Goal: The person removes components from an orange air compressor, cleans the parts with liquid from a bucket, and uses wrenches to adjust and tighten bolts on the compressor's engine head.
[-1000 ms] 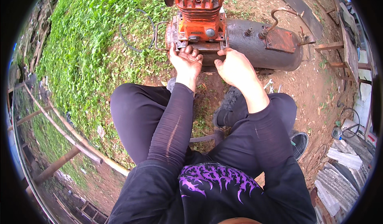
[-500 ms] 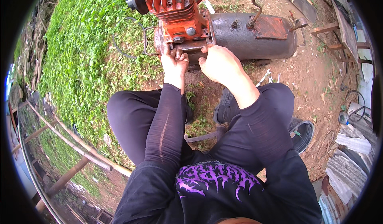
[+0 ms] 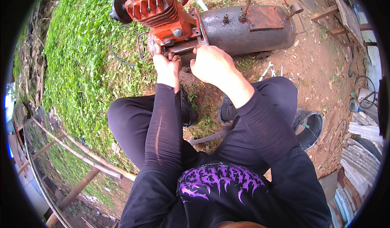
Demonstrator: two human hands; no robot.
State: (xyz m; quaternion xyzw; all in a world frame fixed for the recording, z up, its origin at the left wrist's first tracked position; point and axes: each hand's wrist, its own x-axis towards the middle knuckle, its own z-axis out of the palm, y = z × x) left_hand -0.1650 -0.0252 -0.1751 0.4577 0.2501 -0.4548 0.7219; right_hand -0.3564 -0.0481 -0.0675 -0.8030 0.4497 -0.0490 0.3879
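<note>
An orange finned compressor pump sits on a bracket at the left end of a dark cylindrical air tank. My left hand is at the pump's lower front edge, thumb up against the base and fingers curled. Close beside it, my right hand is closed at the right end of the same mounting bracket, thumb and forefinger pinched together. What either hand grips is too small or hidden to make out. The tank carries a curved pipe, a flat orange plate and a gauge.
Wrenches lie on the soil by my right knee. A black round container stands right of my leg. Between my feet is a hammer-like tool. Bamboo poles are at left, corrugated sheets at right, grass at far left.
The compressor and both hands appear shifted up and left in the picture as the view tilts. Both hands keep nearly the same hold at the pump's base.
</note>
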